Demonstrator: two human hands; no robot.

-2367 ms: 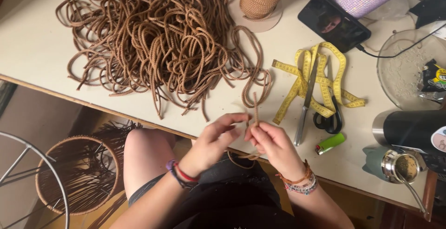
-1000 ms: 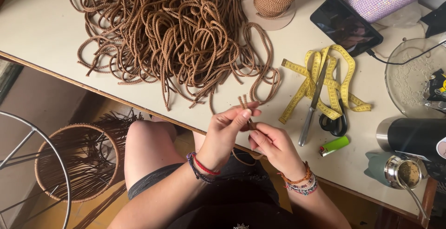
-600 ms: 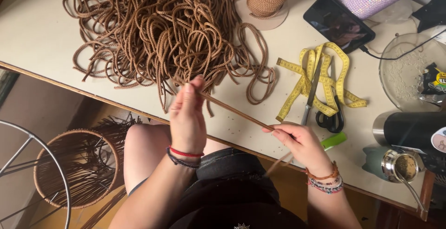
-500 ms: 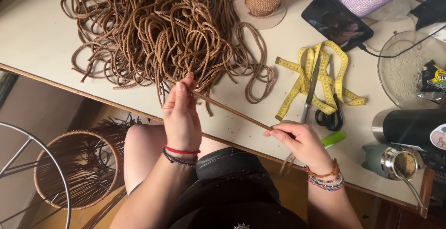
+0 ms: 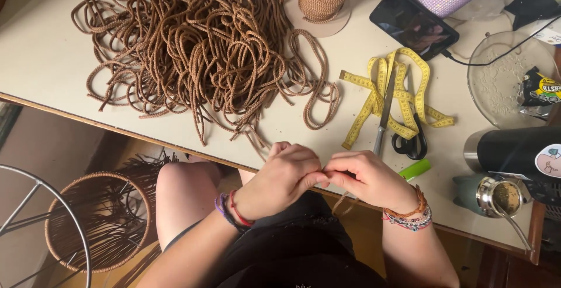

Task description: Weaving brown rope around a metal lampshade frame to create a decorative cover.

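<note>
1. Left hand (image 5: 280, 177) and right hand (image 5: 368, 178) meet fingertip to fingertip at the desk (image 5: 47, 60) edge, both pinched closed on a brown cord (image 5: 345, 200).
2. The cord's visible part hangs downward below the right hand.

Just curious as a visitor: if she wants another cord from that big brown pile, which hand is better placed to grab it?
Probably the left hand: it sits on the side of the tangled brown braided cord pile, while the right hand is nearer the yellow measuring tape.
</note>
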